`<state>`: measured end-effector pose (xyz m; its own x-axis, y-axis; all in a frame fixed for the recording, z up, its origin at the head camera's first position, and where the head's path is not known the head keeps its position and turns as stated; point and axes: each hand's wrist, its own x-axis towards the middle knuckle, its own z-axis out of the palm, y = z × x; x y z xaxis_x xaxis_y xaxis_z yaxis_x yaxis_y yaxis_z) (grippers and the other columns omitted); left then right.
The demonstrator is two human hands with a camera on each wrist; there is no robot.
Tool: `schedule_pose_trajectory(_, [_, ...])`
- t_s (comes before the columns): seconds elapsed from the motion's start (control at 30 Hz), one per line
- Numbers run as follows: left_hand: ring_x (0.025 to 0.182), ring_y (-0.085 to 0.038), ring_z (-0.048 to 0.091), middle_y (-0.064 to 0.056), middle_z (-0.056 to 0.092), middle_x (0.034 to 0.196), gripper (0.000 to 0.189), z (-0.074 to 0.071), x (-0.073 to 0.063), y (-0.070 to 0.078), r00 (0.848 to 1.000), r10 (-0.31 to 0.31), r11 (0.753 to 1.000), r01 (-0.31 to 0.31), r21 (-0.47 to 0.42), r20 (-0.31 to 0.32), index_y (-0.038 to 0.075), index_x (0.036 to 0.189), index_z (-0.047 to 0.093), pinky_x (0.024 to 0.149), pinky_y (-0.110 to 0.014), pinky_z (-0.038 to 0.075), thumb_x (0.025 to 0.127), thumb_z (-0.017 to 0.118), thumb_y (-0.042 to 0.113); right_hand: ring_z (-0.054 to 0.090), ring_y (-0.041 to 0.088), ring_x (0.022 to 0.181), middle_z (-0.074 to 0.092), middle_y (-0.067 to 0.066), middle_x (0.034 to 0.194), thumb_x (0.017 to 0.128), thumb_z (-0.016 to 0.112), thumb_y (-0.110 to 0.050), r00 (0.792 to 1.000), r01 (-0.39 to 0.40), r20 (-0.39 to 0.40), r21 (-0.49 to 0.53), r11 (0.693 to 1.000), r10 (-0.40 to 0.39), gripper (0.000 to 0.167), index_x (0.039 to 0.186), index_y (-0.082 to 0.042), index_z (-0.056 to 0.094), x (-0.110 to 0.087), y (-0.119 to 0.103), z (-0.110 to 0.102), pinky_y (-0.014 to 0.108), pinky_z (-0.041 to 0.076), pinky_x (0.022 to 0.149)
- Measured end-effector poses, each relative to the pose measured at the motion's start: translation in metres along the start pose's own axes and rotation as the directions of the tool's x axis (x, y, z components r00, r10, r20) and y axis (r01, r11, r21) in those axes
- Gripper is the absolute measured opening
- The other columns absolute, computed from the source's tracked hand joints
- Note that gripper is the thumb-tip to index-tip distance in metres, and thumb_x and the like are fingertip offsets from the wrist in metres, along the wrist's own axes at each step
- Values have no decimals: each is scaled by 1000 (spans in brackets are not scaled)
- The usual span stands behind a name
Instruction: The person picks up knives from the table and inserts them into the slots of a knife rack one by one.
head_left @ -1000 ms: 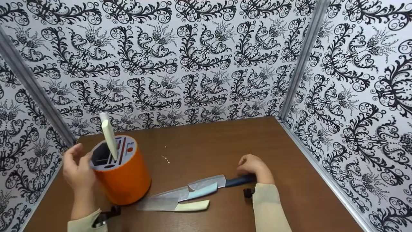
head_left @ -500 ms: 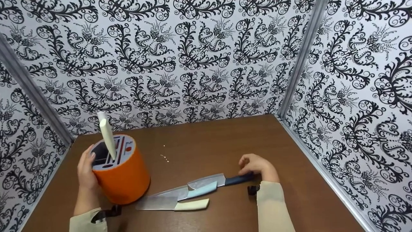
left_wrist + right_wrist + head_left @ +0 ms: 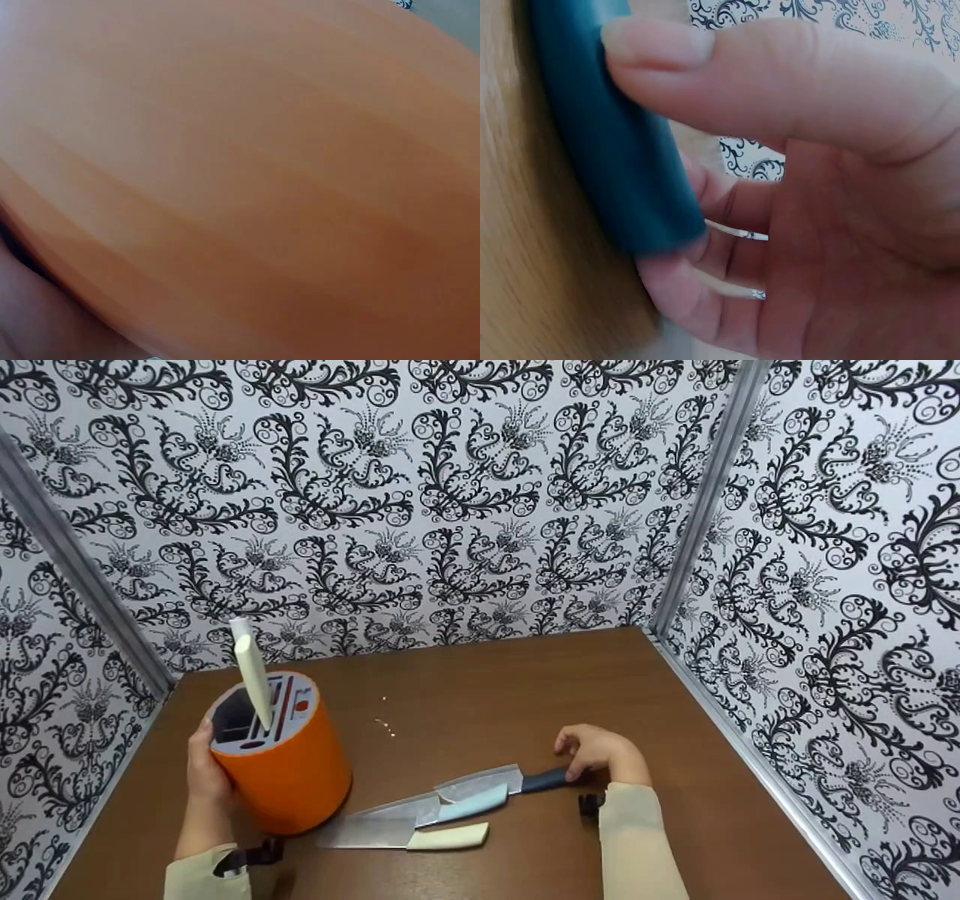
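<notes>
In the head view my left hand (image 3: 208, 771) holds the left side of an orange round knife block (image 3: 296, 780), most of its fingers hidden behind it. Orange surface fills the left wrist view. A cream-handled knife (image 3: 255, 682) stands in the block's slots, a white handle end (image 3: 240, 627) just behind it. At the right, my right hand (image 3: 600, 751) grips the dark blue handle of a knife (image 3: 544, 780) lying on the table. In the right wrist view the thumb (image 3: 660, 49) presses on this blue handle (image 3: 615, 150), with fingertips along its other side.
Beside the block lie a knife with a light blue handle (image 3: 472, 804) and another with a cream handle (image 3: 450, 838), blades overlapping and pointing left. Small pale specks (image 3: 386, 727) dot the brown table (image 3: 480, 697). Patterned panels (image 3: 480, 510) rise behind and at both sides.
My left hand has come in from the left and now holds the block's side. The right hand has lowered its thumb onto the dark blue handle, and that knife has shifted slightly left.
</notes>
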<state>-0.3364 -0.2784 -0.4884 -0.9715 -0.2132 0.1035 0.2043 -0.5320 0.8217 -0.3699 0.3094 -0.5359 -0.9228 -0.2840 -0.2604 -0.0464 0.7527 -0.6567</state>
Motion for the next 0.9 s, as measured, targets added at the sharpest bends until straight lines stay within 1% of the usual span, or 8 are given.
schedule_pose_trajectory(0.07, [113,0,63,17,71,122,33,-1,0,0,999,23,1000,-23,-5,30,33,124,71,100,-14,48,111,41,40,52,20,89,63,9,101,69,91,2,999,32,1,-18,999,-32,49,112,-9,71,1,1,0,30,44,74])
schedule_pose_trajectory(0.13, [111,0,64,16,72,120,33,-1,0,-1,999,30,999,-30,-15,21,32,123,72,98,-14,49,111,43,40,53,20,91,64,8,101,69,91,1,999,47,2,-25,999,-47,49,113,-10,71,3,1,1,31,44,78])
schedule_pose_trajectory(0.37, [101,-2,65,14,74,109,35,0,-3,-1,998,2,1000,-1,14,-69,30,114,74,91,-14,52,110,43,44,56,20,92,68,7,101,70,91,0,1000,31,3,-49,998,-31,43,108,-12,74,3,-1,3,34,47,81])
schedule_pose_trajectory(0.47, [101,-2,65,15,74,108,35,0,-4,0,996,-27,999,30,28,-89,30,112,74,92,-14,52,109,44,48,55,21,90,66,6,99,71,90,0,1000,12,20,-50,999,-11,44,108,-15,74,2,-3,5,34,47,78])
schedule_pose_trajectory(0.57, [102,-1,64,16,73,109,34,0,-3,-2,992,-22,998,29,55,-124,32,112,73,93,-14,51,109,44,48,52,21,86,62,7,97,71,90,1,999,4,33,-28,1000,-3,46,110,-16,73,1,-3,7,33,44,73])
schedule_pose_trajectory(0.67, [105,0,63,18,72,111,29,1,-1,-4,988,8,999,0,54,-156,33,114,72,95,-13,49,109,45,42,50,21,86,61,8,97,71,91,2,999,1,45,-14,1000,0,46,110,-16,73,0,-2,7,33,43,73])
schedule_pose_trajectory(0.73, [107,0,63,19,73,112,29,1,1,-5,985,48,998,-40,56,-165,33,116,73,96,-13,49,109,45,36,51,22,89,61,8,99,71,91,2,999,-7,54,-11,1000,7,46,109,-16,73,0,-2,7,34,44,75])
schedule_pose_trajectory(0.9, [112,-2,64,16,75,118,37,3,4,-8,988,132,990,-127,63,-78,26,125,75,100,-15,47,110,41,29,53,23,89,61,7,98,71,91,2,999,-9,48,-17,1000,10,42,104,-17,73,-1,0,5,34,46,75])
